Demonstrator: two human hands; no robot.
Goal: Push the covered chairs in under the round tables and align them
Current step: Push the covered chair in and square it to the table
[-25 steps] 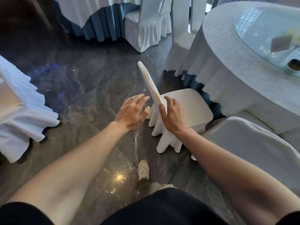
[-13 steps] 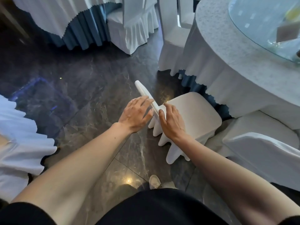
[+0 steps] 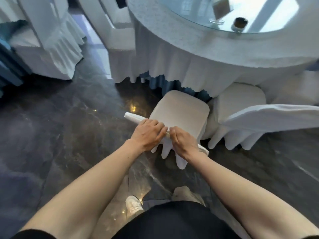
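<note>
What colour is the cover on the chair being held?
White; the chair cover shows best in the head view.

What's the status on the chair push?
Left hand and right hand grip covered chair at backrest top. Seat front at round table cloth hem, mostly out. Neighbouring chair close on right.

Short black sleeves (image 3: pixel 32 234), black top (image 3: pixel 174 221) — white sneakers (image 3: pixel 133 205), bare forearms

The chair (image 3: pixel 179 109) stands just before the round table's (image 3: pixel 172 37) near edge, its back toward the person. A second chair (image 3: pixel 240 99) stands just right of it, a third chair (image 3: pixel 120 37) at the table's left edge.
</note>
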